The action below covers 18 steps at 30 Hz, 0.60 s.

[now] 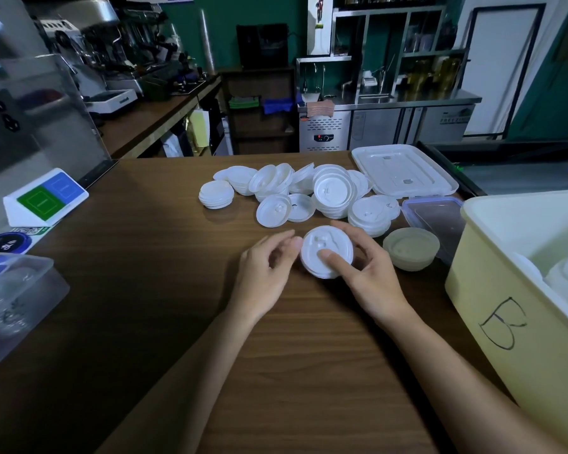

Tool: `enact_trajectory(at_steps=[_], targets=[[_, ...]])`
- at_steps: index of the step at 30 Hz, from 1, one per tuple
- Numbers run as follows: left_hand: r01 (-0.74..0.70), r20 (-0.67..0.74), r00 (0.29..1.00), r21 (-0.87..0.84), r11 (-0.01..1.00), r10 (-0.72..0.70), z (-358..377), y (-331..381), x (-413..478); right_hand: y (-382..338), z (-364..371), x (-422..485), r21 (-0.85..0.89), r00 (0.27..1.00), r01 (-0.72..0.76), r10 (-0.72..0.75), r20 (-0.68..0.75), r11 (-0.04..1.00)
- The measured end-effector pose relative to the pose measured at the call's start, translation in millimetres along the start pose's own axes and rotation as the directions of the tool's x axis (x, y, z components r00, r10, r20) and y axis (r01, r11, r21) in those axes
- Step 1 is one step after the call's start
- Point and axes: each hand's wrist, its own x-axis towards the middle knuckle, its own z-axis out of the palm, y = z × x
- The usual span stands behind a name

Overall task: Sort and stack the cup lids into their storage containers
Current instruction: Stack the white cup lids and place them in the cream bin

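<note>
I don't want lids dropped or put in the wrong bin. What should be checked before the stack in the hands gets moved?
1. Right hand grip on the held lid stack: ok, thumb on top, fingers curled round the rim.
2. Left hand support: cannot tell, its blurred fingertips meet the stack's edge.
3. Stack nested evenly: cannot tell, lower edges are partly hidden.
4. Bin marked B open: ok, no cover on it, white lids inside.
5. Stack matches the bin's lids: cannot tell.
6. Sorting finished: not ok, a pile of loose lids lies on the table.
</note>
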Motion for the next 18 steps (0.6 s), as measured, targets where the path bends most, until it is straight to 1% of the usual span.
enact_trajectory(at_steps=[2, 4, 6, 8, 11, 12, 16, 18], targets=[[-0.085, -0.06, 0.993, 0.194, 0.977, 0.098, -3.5, -9.3, 7.0, 3.6, -1.0, 1.1, -0.048, 0.999, 0.014, -0.016, -0.042, 0.999], [-0.141, -0.048, 0.985, 0.319, 0.937, 0.165, -3.9, -15.6, 15.8, 5.0, -0.3, 1.1, -0.063, 0.998, 0.02, -0.023, -0.054, 0.998], [-0.152, -0.01, 0.985, 0.397, 0.905, 0.17, -2.4, -19.8, 26.6, 5.5, 0.3, 1.6, -0.067, 0.998, 0.023, -0.027, -0.049, 0.997], [-0.142, 0.03, 0.989, 0.443, 0.885, 0.143, 2.0, -22.1, 38.3, 5.8, 0.3, 2.0, -0.058, 0.998, 0.017, -0.02, -0.055, 0.998], [-0.091, 0.066, 0.996, 0.504, 0.859, 0.067, 9.2, -26.7, 50.3, 5.7, 1.0, 2.4, -0.042, 0.998, 0.005, -0.007, -0.063, 0.999], [-0.068, 0.054, 0.997, 0.513, 0.855, 0.047, 10.7, -28.4, 52.4, 6.7, 0.8, 2.6, -0.04, 0.998, 0.004, -0.007, -0.065, 0.999], [0.021, -0.104, 0.994, 0.506, 0.862, 0.036, 9.3, -31.8, 51.7, 7.5, -0.7, 3.6, -0.044, 0.998, -0.004, 0.002, -0.059, 0.999], [0.019, -0.126, 0.991, 0.49, 0.872, 0.049, 7.5, -30.0, 47.5, 6.5, -0.5, 2.9, -0.054, 0.998, 0.001, -0.005, -0.06, 0.999]])
